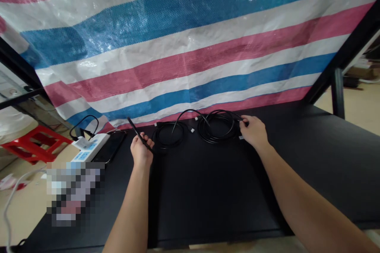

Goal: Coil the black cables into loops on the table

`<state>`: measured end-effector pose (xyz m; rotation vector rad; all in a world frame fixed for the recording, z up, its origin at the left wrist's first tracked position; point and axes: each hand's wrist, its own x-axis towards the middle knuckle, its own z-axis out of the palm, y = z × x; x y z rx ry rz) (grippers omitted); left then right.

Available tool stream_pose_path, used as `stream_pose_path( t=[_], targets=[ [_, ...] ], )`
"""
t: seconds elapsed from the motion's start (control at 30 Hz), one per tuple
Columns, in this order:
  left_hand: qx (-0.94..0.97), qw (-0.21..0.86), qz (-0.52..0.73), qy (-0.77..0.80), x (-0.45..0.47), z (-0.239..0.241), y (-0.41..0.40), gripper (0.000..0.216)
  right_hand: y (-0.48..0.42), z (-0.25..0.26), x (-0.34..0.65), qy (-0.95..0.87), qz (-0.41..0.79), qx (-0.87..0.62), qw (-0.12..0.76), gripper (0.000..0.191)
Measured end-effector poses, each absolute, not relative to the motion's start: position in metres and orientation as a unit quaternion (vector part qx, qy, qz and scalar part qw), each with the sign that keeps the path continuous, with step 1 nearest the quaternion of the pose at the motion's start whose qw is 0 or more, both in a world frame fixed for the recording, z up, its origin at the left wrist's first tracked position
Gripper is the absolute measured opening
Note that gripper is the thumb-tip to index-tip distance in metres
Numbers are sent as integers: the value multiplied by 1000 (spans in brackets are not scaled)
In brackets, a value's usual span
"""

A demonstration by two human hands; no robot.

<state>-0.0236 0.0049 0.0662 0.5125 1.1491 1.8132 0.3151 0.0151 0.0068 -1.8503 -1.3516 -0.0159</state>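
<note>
- Left grip (141, 151) curled shut around a slim, stiff black rod (135, 129)
- Right grip (253, 131) pinched on a smooth coiled black cable (216, 140), on the matte black desk (208, 205)
- Second round coil (164, 148) just beside it
- White power strip (89, 147) and glossy phone (109, 146) left of the left hand
- Woven striped tarpaulin (178, 47) behind

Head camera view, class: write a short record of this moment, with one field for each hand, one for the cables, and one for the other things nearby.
Left hand: holds a slim black stick, tilted.
Right hand: fingers touch the end of the nearer black cable coil.
Cables: that coil and a second black cable coil lie side by side on the black table.
Nearby: a white power strip beside a black smartphone.
Behind: a pink, blue and white striped tarpaulin.
</note>
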Motion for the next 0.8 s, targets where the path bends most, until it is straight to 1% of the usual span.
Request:
stream_pose_path(
  t=[0.1,0.17,0.23,0.37,0.4,0.43,0.53,0.6,0.63,0.7,0.8],
  targets=[
    [206,468,730,454,-29,68,6,14,17,0,323,-488,-22,-770,409,42],
    [209,476,722,456,-32,68,6,13,19,-7,329,-488,-10,-781,390,38],
    [216,481,711,466,-34,68,6,13,21,-13,335,-496,2,-776,389,30],
    [234,468,694,494,-32,68,4,11,23,-11,339,-476,41,-761,439,13],
    [235,464,691,502,-30,69,3,10,23,-8,338,-467,65,-754,457,10],
    [234,462,687,509,-29,70,2,9,22,-3,337,-457,100,-742,480,14],
    [215,472,679,520,-30,76,0,6,19,13,332,-424,261,-649,576,36],
    [182,490,676,520,-35,79,0,10,15,22,331,-416,365,-538,636,43],
    [162,504,674,515,-38,81,0,14,12,26,331,-419,396,-482,660,44],
    [132,524,680,495,-45,82,0,18,5,33,331,-431,419,-396,694,38],
    [106,538,690,472,-51,80,0,21,-4,42,326,-410,435,-355,719,20]
  ],
)
